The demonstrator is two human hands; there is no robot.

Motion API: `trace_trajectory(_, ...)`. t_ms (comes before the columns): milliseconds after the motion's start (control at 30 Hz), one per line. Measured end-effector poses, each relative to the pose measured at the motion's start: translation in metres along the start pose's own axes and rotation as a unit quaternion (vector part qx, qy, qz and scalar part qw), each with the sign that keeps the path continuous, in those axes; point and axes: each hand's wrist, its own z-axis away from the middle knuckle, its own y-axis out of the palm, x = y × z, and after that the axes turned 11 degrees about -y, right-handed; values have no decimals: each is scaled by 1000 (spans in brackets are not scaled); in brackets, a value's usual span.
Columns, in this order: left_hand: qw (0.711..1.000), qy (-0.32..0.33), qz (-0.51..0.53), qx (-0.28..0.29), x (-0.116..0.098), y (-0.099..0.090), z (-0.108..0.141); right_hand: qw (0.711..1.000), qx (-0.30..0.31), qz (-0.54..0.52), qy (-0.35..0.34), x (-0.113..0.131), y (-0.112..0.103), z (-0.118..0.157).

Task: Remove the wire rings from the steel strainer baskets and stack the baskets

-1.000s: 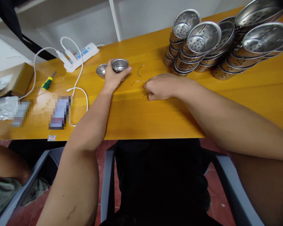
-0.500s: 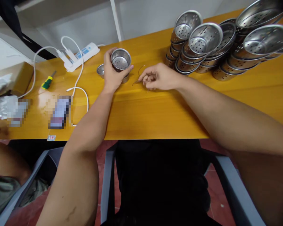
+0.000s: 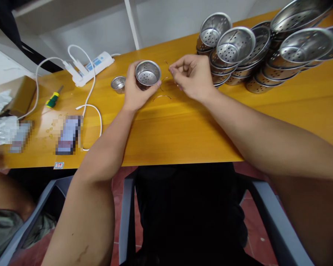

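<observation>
My left hand (image 3: 134, 90) is wrapped round a small perforated steel cup (image 3: 148, 74), its open mouth tilted toward me. Level with it on the right, my right hand (image 3: 193, 75) pinches a thin curved wire (image 3: 167, 63) between thumb and fingertips. Another curved wire (image 3: 162, 96) lies on the table just below the cup. A further piece of wire shows between the cup and my right fingers; what it joins I cannot tell. Left of my left hand stands a smaller steel cup (image 3: 118, 84), partly hidden by the hand.
Nested stacks of perforated steel cups (image 3: 235, 46) fill the back right. On the left are a power strip (image 3: 97, 66) with white cables, a screwdriver (image 3: 53, 99), a phone (image 3: 68, 135) and a cardboard box (image 3: 24, 94). Another person's arm (image 3: 7, 184) rests at the far left.
My right hand has moved up and right with its wire, and a curved wire now shows lying on the table. The cup in my left hand has shifted slightly right.
</observation>
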Motion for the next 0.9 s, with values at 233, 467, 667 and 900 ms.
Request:
trace_trajectory(233,999,-1,-20,35,-18,5,8,999,20,9,-25,13,15,2)
trace_trajectory(467,997,7,-39,72,-32,7,13,989,-13,140,-47,25,14,8)
trace_trajectory(667,993,5,-62,103,-31,7,15,974,4,225,-22,34,14,11)
trace_trajectory(900,993,8,-47,108,-32,9,17,979,-8,203,5,33,15,11)
